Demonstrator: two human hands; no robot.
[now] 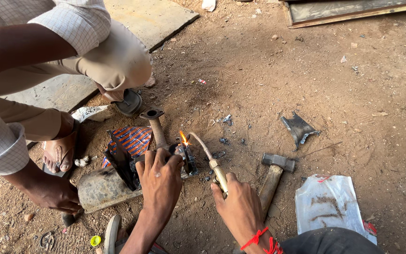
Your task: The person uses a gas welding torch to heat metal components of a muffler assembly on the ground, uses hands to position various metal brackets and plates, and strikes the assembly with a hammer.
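Co-worker's hand [55, 194]: steadies the rusty metal canister [103, 187] on the dirt ground [353, 103].
Left hand [160, 181]: fingers spread, pressing on the canister's pipe fitting [155, 127].
Right hand [237, 204]: closed around the brass torch [212, 162], flame [183, 137] at the fitting.
Hammer [273, 175]: just right of the torch hand.
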